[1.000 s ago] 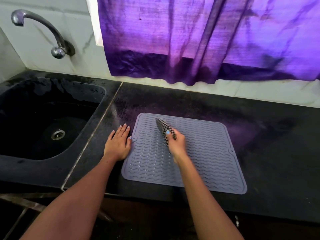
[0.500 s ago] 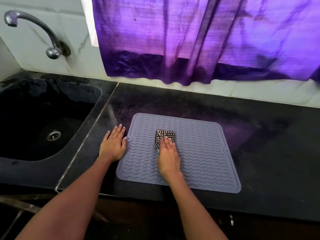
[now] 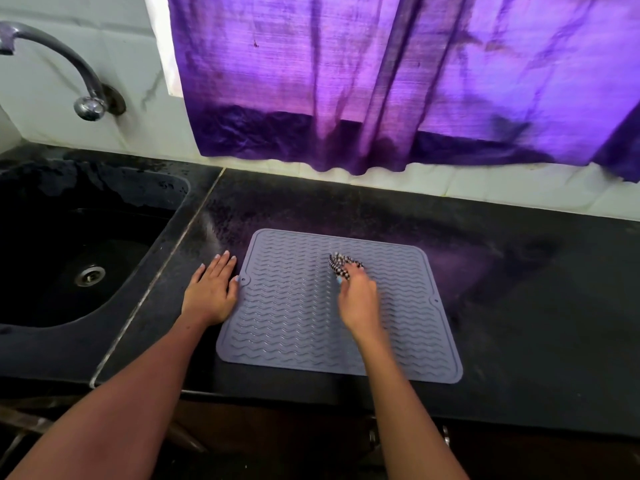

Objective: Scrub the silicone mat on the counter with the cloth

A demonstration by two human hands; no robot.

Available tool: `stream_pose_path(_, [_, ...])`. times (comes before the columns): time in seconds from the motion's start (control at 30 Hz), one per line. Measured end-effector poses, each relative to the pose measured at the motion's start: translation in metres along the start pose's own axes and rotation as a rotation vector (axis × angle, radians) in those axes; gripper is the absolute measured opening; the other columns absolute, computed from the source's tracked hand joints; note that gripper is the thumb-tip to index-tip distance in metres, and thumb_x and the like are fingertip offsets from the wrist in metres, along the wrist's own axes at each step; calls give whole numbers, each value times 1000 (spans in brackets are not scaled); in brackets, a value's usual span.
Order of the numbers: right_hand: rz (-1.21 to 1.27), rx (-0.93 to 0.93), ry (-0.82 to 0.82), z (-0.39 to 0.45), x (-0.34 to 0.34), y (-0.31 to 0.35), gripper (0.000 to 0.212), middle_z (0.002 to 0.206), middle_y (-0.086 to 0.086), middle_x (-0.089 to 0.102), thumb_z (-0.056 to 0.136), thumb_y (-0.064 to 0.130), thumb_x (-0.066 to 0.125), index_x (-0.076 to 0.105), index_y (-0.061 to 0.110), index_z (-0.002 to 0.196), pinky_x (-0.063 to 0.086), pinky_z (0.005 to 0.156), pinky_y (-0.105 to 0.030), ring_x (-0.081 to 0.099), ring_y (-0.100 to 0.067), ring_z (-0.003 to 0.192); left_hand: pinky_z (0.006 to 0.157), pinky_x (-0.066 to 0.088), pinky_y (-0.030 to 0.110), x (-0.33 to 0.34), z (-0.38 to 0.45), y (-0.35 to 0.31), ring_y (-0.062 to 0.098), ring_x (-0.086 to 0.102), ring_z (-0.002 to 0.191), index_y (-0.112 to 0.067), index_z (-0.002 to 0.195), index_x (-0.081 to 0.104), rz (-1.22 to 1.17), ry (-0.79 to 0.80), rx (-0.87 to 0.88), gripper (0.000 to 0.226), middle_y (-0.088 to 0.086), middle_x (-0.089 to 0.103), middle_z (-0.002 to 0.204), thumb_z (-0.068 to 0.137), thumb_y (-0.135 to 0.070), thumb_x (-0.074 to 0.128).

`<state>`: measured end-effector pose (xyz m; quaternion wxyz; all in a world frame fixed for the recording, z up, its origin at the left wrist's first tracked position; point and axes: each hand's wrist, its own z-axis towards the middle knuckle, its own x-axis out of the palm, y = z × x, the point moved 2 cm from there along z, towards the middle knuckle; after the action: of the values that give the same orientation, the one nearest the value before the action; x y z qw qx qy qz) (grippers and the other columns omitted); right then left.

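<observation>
You are in the scrubbing step itself. Your right hand [image 3: 358,299] grips the checked cloth [image 3: 341,265] in curled fingers, bunched up on the upper middle of the silicone mat [image 3: 294,317], and the blur over that hand suggests a stroke under way. Your left hand [image 3: 211,292] lies flat and open on the counter [image 3: 519,306], fingers straight, its thumb side touching the mat's left edge by the small tab, which looks like bracing so the mat cannot slide.

The mat lies flat on the counter, just right of the sink [image 3: 69,265], with its near edge close to the counter's front. It is close to square; if anything its longer axis runs from you toward the wall, skewed slightly so the far edge sits further left than the near edge. The wavy ridges run across it, left to right.

The next move likely calls for firm downward pressure and strokes along those ridges, working out to the right side and near corners, with the left hand holding the edge.
</observation>
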<state>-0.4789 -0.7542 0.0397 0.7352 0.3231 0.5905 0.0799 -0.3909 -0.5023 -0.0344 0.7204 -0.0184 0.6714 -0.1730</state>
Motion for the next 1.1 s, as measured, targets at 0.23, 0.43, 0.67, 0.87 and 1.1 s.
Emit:
stream_pose_path(0.23, [-287,-169,134,-14,48,-26,59,158,-11,7,96,6,37,11,6,149,-5,117,-29,4,-21,147,117,3,35,1,0,-2,13,10,145,-13,147,23,7,-2,-12,69,1,17,156,86,-43,9])
stream_pose_path(0.43, [-44,-113,159,-11,26,-22,49,154,-3,28,96,6,42,34,14,144,20,115,-28,29,-18,141,117,4,35,2,0,-2,14,12,144,-12,146,25,-3,-10,-13,70,2,19,156,85,-43,9])
stream_pose_path(0.67, [443,243,-112,6,-21,-25,40,129,-10,57,97,10,44,46,13,137,40,95,-26,53,-25,118,117,7,37,0,-1,-1,16,16,144,-12,145,30,-24,-35,4,84,3,23,155,77,-53,0])
stream_pose_path(0.87, [-133,-7,93,-13,15,-45,55,156,-9,19,99,28,40,22,12,148,14,120,-38,15,-25,145,117,7,36,1,0,-1,15,16,144,-12,145,30,-13,-34,-6,81,3,22,155,79,-51,3])
stream_pose_path(1.1, [-213,-37,106,-12,23,-51,54,159,-5,10,100,27,35,18,14,149,6,119,-31,4,-20,147,117,6,36,2,0,-1,15,14,144,-12,145,28,-17,-29,-10,84,3,21,155,77,-52,0])
